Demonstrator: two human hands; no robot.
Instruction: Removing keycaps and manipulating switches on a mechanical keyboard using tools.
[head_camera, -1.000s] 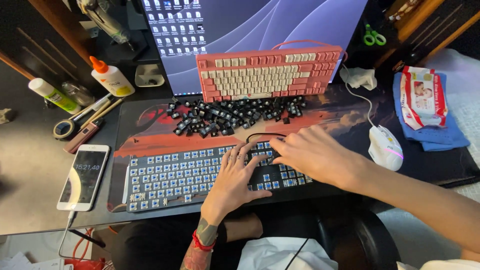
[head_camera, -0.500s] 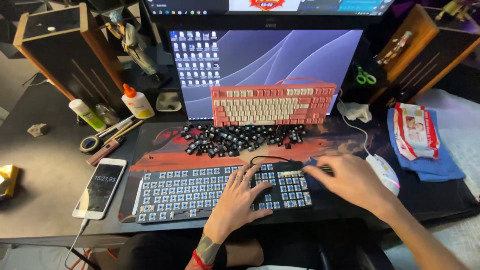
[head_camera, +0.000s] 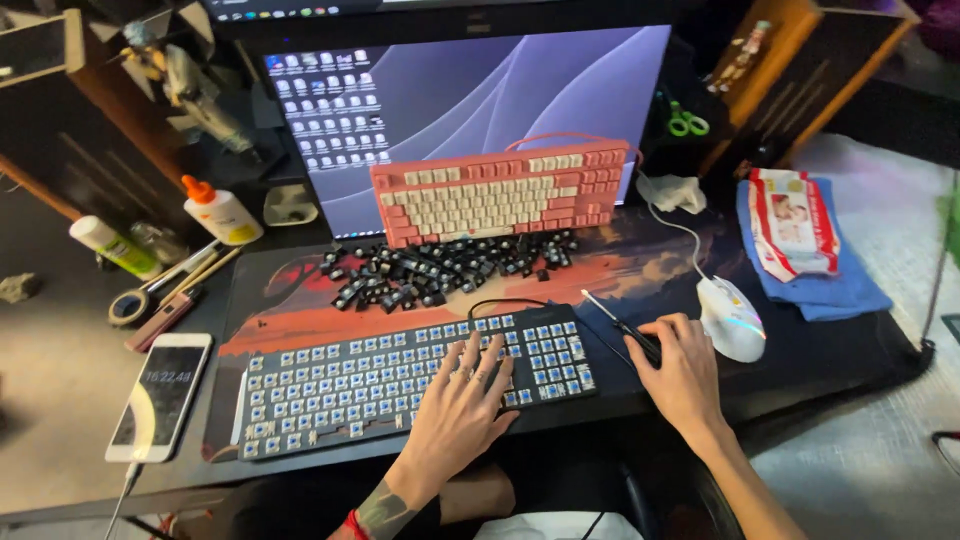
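Resting flat on the stripped keyboard, the left hand spreads its fingers wide over the bare blue switches near the right-middle of the board, which looks like a way of pinning the board to the desk mat so it does not slide. It holds nothing. The wrist comes up from the lower edge of the view and the palm faces down.

The right hand lies just to the right of the keyboard, on the mat, between the board and the white mouse. Its fingers curl loosely around the near end of a thin dark tool, whose slim tip points up and to the left, away from the person; whether the grip is firm I cannot tell. The forearm runs in from the lower right.

Behind the keyboard, a heap of black keycaps sits in a loose row on the mat, kept within reach yet clear of the switches. A pink keyboard leans against the monitor, and a phone lies left of the board.
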